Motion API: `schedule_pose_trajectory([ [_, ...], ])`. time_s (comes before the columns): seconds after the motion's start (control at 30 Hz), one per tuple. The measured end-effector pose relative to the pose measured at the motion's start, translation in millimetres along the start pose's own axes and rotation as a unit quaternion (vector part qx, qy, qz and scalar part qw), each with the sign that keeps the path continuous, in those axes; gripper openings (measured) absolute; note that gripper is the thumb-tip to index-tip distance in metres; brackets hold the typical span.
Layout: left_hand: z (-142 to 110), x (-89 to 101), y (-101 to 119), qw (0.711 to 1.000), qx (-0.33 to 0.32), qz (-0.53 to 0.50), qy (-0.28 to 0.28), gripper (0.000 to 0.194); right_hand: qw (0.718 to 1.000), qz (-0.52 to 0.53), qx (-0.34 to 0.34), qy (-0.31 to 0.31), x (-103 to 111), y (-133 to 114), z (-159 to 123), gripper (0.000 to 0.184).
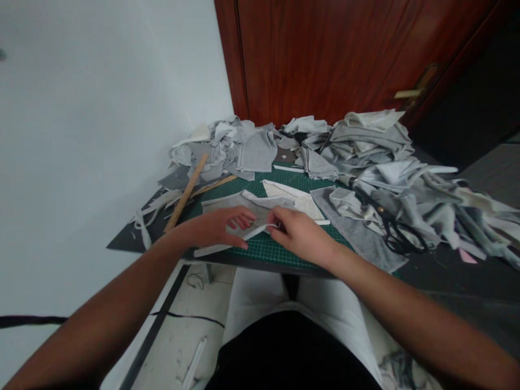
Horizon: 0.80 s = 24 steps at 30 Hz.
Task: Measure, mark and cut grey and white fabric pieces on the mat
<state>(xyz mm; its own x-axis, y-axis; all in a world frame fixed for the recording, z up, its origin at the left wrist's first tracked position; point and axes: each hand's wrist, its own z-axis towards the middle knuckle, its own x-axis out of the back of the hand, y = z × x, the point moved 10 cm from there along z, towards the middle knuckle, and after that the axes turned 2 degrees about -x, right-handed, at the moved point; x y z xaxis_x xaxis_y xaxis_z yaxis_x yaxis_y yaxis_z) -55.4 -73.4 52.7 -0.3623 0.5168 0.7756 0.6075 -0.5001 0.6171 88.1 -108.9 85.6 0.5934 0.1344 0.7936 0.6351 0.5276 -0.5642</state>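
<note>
A light grey piece of fabric point(221, 204) with pale edges lies over the green cutting mat point(260, 248) in front of me. My right hand point(296, 232) is closed on its near right part, thumb and fingers pinching the edge, which lifts a little off the mat. Over the left part of the same fabric is my left hand point(221, 226), fingers spread and slightly curled, thumb apart, gripping nothing. Behind the right hand lies a cream piece of fabric point(298, 196), partly under the grey one.
Black-handled scissors point(392, 222) rest on a grey cloth point(365, 246) at the right. Heaped fabric scraps point(365, 143) line the back and right side. A wooden ruler point(187, 192) lies at the left by white strips. Behind stand a white wall and a brown door point(317, 59).
</note>
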Motion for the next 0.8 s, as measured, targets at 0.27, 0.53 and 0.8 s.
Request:
schedule_pose_trajectory([
  [0.27,-4,71.3,42,0.992,-0.029,-0.009,0.12,0.023,0.997,-0.063,0.049,0.015,88,-20,6,0.019],
  [0.53,-38,149.8,76,0.935,0.043,0.255,0.242,0.027,0.963,-0.198,0.007,0.182,160,-11,-11,0.013],
  [0.8,-97,196.2,122,0.887,0.025,0.19,0.42,0.034,0.935,-0.155,0.031,0.317,228,-40,-43,0.016],
])
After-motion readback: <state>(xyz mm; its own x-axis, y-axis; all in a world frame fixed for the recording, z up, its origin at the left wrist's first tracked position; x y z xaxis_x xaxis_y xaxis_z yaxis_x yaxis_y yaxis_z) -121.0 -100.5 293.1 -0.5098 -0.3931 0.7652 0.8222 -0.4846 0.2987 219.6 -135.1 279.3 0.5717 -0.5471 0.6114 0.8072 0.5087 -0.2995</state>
